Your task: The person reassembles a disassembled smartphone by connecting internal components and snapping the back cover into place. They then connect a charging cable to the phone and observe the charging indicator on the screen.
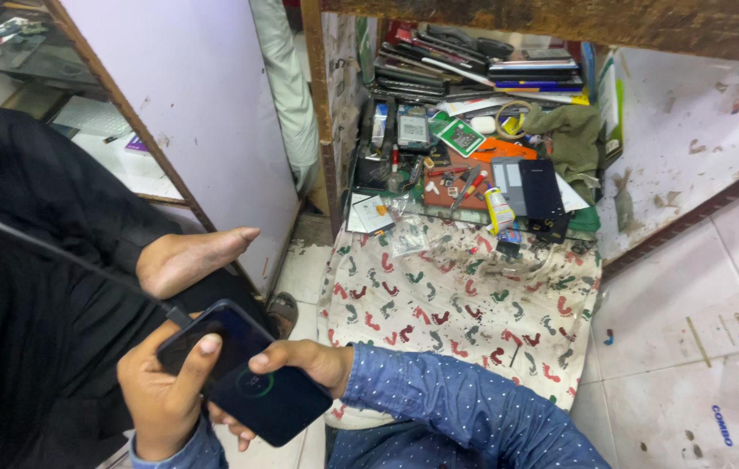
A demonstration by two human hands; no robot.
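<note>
A dark smartphone [252, 382] with a green ring lit on its screen lies across both my hands at the lower left. My left hand [161, 391] grips its left edge, thumb on the screen. My right hand [308, 360], in a blue dotted sleeve, holds the phone's upper right edge. A black cable [56, 252] plugs into the phone's top end and runs up to the left. A bare foot [187, 259] in black clothing rests just above the phone.
A cloth [456, 304] printed with footprints covers a low work surface. Behind it sit several phones, tools, a tape roll [513, 117], a black phone [543, 195] and small parts. A white partition [204, 104] stands at left; tiled floor [691, 347] at right.
</note>
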